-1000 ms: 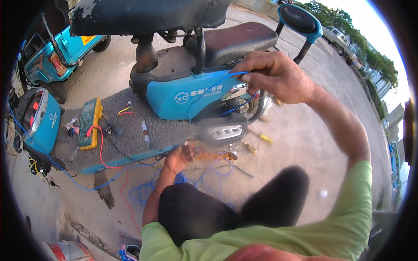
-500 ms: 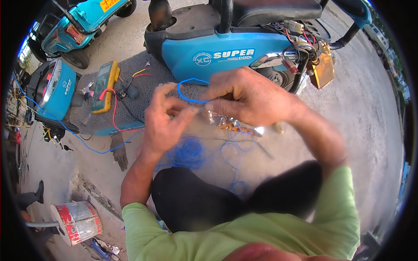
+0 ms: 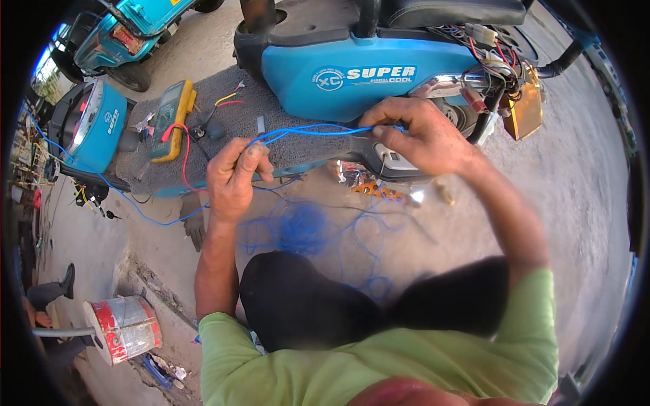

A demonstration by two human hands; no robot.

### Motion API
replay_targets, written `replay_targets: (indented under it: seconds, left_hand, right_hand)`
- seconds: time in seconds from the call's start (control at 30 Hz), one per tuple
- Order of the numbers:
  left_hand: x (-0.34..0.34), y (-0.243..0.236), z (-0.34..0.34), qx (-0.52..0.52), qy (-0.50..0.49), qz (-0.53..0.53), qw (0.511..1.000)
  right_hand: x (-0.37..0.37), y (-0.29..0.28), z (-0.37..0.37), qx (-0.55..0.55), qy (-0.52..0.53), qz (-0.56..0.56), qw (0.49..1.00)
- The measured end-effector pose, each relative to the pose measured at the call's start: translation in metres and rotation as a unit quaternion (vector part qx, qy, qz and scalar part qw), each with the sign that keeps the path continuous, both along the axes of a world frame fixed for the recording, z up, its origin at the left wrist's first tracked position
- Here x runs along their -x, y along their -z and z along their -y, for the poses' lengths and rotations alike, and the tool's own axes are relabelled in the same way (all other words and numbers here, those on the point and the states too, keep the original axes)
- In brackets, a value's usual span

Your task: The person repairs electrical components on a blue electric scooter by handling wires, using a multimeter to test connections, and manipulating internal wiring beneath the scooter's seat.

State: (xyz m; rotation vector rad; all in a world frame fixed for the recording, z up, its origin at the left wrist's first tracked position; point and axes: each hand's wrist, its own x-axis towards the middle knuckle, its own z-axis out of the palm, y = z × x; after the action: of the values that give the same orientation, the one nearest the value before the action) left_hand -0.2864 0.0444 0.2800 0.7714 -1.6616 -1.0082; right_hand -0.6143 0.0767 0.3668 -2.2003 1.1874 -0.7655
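Blue wire (image 3: 315, 129) stretches in a few strands between my two hands, in front of the electric scooter's carpeted footboard. My left hand (image 3: 233, 172) pinches one end of it between thumb and fingers. At the other end my right hand (image 3: 420, 135) is closed on the strands, close to the scooter's blue side panel (image 3: 325, 78). On the ground below lies a loose tangle of the same blue wire (image 3: 298, 227). A yellow multimeter (image 3: 172, 122) with red and black leads rests on the grey footboard (image 3: 247, 101), left of my hands.
Exposed wiring (image 3: 491, 57) hangs at the scooter's rear. An orange strip (image 3: 376, 191) and small parts lie on the ground beneath it. A dark glove (image 3: 194, 227) lies at left, with a red-and-white spool (image 3: 125, 328) lower down. Another blue vehicle (image 3: 125, 37) stands behind.
My hands have moved apart. The small blue loop between them is now drawn out into long, nearly level strands. The view has shifted slightly.
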Motion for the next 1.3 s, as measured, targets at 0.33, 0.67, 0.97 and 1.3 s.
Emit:
replay_targets:
  seconds: [0.33, 0.67, 0.97, 1.3]
  left_hand:
    - [-0.068, -0.04, 0.011, -0.05, -0.055, -0.021, 0.997]
    - [-0.127, -0.06, 0.08, 0.033, -0.271, 0.218, 0.937]
    - [-0.152, 0.086, -0.053, -0.319, 0.047, 0.158, 0.933]
    - [-0.077, 0.228, -0.128, -0.484, 0.169, 0.482, 0.711]
  right_hand:
    - [-0.012, 0.023, 0.009, -0.081, 0.051, 0.047, 0.994]
    - [-0.014, 0.038, 0.015, -0.087, 0.061, 0.034, 0.994]
    - [-0.01, 0.052, 0.017, -0.069, 0.046, 0.054, 0.995]
    - [-0.018, 0.063, 0.021, -0.062, 0.033, 0.026, 0.997]
